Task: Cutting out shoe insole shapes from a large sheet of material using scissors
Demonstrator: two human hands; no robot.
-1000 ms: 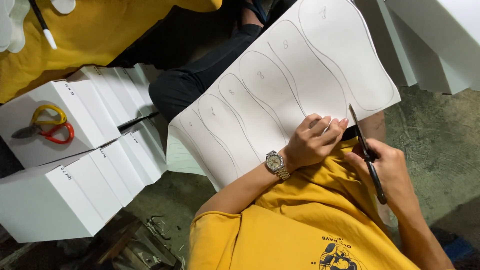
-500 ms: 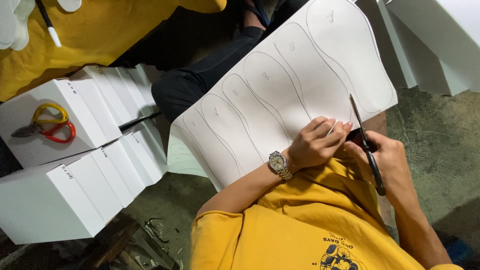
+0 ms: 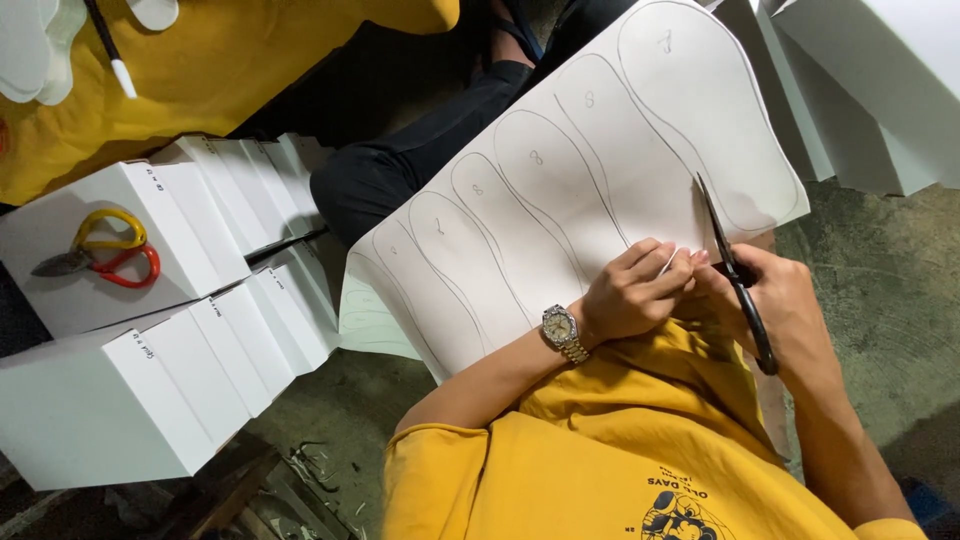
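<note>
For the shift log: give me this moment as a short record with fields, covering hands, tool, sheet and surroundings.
Left hand: left hand presses on the near edge of the white sheet
Right hand: right hand grips the black scissors, blades pointing up into the sheet
Sheet: drawn with a row of sole-shaped outlines
Wrist: metal wristwatch on the left wrist
Clothing: yellow shirt
Nearby: white boxes; on one lies a pair of snips with yellow and red handles

I saw white boxes (image 3: 130, 400) stacked together | yellow-and-red scissors (image 3: 105, 258) lay on one box | yellow cloth (image 3: 230, 70) behind them
</note>
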